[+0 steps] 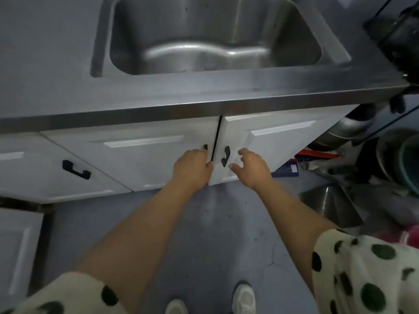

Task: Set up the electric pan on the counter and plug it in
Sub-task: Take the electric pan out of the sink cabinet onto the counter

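Seen from above at a steel counter (pixel 158 96), with an empty sink (pixel 215 35) at the top of the frame. Below it, two white cabinet doors at centre frame. Left hand (pixel 192 166) closed around the black handle (pixel 205 147) of the left door (pixel 136 152), fingers curled over it at the door's edge. Right hand (pixel 249 166) open, fingers spread, just beside the black handle (pixel 225 156) of the right door (pixel 272 143) and gripping nothing; that door swung slightly outward. Electric pan not identifiable anywhere; blurred dark object (pixel 401 35) at the upper right counter edge, too unclear to name. Metal pots and clutter (pixel 353 132) at the right of the frame. Spotted sleeves (pixel 362 275) and white shoes (pixel 243 300) along the bottom.
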`<control>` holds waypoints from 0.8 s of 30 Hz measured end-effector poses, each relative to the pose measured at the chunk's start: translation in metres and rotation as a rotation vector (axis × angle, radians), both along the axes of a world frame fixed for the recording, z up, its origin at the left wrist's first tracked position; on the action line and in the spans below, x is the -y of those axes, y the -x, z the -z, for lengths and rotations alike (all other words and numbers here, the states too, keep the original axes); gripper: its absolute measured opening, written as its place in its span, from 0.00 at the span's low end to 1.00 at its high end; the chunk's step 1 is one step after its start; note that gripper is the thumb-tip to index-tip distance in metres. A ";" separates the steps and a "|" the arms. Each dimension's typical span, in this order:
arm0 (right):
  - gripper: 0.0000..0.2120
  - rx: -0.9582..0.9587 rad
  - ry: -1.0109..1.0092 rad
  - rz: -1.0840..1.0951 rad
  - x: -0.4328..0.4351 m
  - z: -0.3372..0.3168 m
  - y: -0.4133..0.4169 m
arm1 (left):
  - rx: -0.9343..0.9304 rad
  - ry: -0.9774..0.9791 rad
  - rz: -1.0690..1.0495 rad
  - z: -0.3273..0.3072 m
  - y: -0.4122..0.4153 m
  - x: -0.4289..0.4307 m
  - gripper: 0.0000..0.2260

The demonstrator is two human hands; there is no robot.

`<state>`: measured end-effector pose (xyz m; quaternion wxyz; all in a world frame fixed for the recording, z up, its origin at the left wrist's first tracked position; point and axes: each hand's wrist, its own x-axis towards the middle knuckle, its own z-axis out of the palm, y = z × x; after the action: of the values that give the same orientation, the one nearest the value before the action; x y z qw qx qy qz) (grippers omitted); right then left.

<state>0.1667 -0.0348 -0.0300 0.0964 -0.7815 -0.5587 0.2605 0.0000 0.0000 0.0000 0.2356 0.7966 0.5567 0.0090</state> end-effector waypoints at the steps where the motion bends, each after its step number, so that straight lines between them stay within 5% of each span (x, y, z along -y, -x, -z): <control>1: 0.26 -0.024 -0.011 0.014 -0.004 0.007 -0.001 | 0.004 0.021 -0.019 0.007 -0.002 -0.002 0.17; 8: 0.13 -0.064 -0.052 0.060 -0.047 0.044 -0.001 | 0.068 0.024 -0.150 0.050 -0.007 -0.021 0.16; 24: 0.14 -0.081 -0.086 0.019 0.014 0.057 -0.012 | 0.115 0.049 -0.140 0.048 -0.021 0.001 0.14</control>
<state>0.1787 -0.0485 -0.0870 0.1550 -0.7705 -0.5577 0.2669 0.0213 -0.0006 -0.0482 0.2854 0.7479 0.5966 0.0573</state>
